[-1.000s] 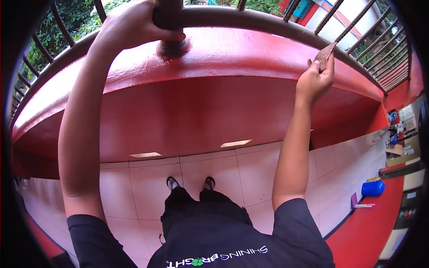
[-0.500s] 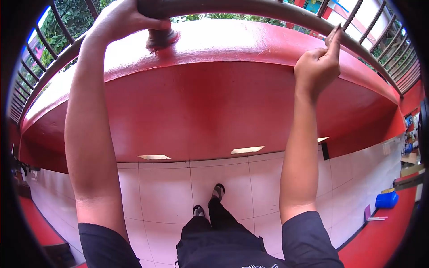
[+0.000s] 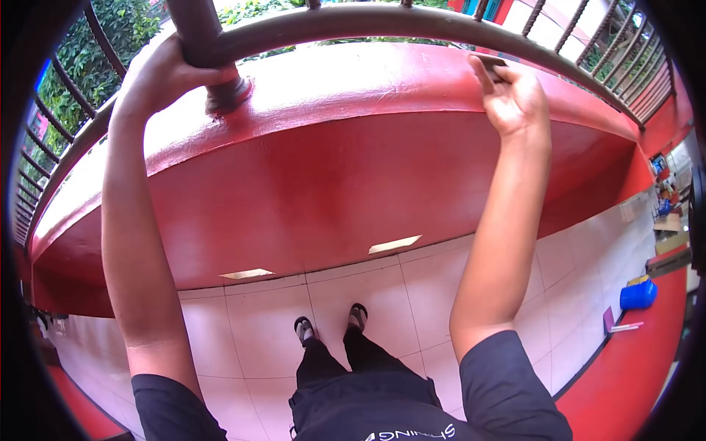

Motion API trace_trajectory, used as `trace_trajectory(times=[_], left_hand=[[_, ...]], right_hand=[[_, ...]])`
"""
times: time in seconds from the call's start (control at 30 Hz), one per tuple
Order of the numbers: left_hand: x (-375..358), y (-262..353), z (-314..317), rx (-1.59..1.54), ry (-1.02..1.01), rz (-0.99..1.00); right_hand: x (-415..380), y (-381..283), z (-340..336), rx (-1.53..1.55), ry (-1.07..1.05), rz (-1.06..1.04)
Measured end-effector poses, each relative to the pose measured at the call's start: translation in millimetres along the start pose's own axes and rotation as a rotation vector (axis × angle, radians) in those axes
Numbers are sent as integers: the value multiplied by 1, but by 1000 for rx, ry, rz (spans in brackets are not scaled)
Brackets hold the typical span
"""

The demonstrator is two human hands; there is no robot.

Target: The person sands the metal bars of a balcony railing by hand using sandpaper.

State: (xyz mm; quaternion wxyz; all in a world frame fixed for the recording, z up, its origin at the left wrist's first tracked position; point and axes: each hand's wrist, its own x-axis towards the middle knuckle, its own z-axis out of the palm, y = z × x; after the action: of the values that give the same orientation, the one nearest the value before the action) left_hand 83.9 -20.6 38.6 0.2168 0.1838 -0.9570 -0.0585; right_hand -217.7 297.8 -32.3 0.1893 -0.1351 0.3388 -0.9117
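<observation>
My left hand (image 3: 165,77) is closed round the brown metal railing (image 3: 412,23), at the corner where its upright post (image 3: 195,26) meets the bottom rail. The thumb lies under the rail, above a short round foot (image 3: 228,94) set on the ledge. My right hand (image 3: 515,99) is raised just below the rail, palm turned toward me. Its thumb points up and the fingers bend over a small dark brown flat piece (image 3: 487,60), whose kind I cannot make out. Beneath both arms runs the glossy red ledge (image 3: 353,81).
Under the ledge, a red wall (image 3: 316,184) with light slots (image 3: 395,244) meets the pale tiled floor (image 3: 265,323), where my feet stand. A blue bucket (image 3: 637,295) sits on a red strip (image 3: 632,360) at right. Green plants (image 3: 129,37) grow beyond the bars.
My right hand has turned from showing its back, with a finger pointing up, to palm toward me, and shifted left. The view has moved; my left hand still grips the railing. My left foot has stepped.
</observation>
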Motion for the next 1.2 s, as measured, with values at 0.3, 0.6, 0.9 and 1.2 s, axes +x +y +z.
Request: trace_trajectory(times=[0.3,0.6,0.9,1.2], left_hand=[[-1,-2,0,151,15,-47],[-7,3,-9,182,41,-35],[-5,-5,-13,196,61,17],[-9,-3,-17,170,109,15]], right_hand=[[-43,11,77,107,-367,566],[-3,25,45,-19,65,108],[-10,49,50,305,152,171],[-38,97,83,375,-173,356]])
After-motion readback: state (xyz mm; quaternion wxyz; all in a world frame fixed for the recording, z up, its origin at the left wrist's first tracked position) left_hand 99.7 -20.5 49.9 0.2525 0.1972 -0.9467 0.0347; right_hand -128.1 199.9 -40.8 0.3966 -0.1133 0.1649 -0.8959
